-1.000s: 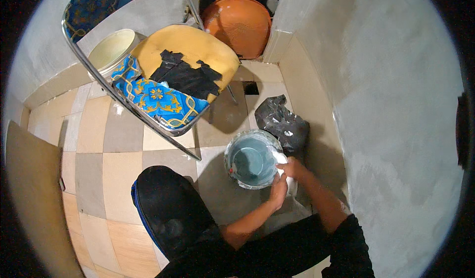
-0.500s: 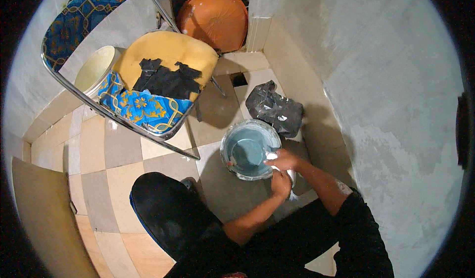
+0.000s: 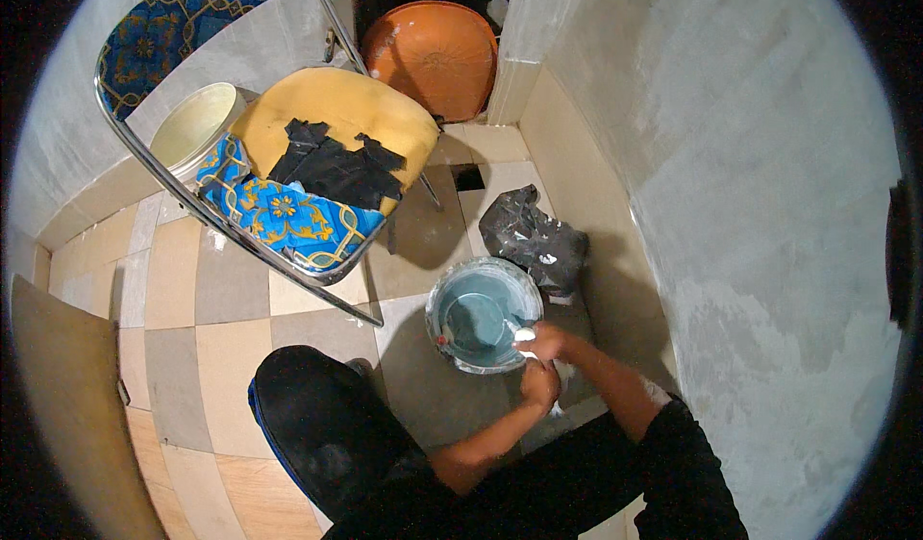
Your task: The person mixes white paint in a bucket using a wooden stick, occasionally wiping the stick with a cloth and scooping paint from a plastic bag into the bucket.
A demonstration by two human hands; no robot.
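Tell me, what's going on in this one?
A person crouches on a tiled floor by a grey wall. Both hands, left hand and right hand, meet at the near rim of a blue bucket, gripping something white. A black bag lies just behind the bucket; a folding chair stands to the left.

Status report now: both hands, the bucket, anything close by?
Left hand and right hand together on white material at bucket rim. Black bag just behind bucket.

Folding chair [image 3: 288, 184], black bag [image 3: 535, 242], orange basin [image 3: 430, 56]
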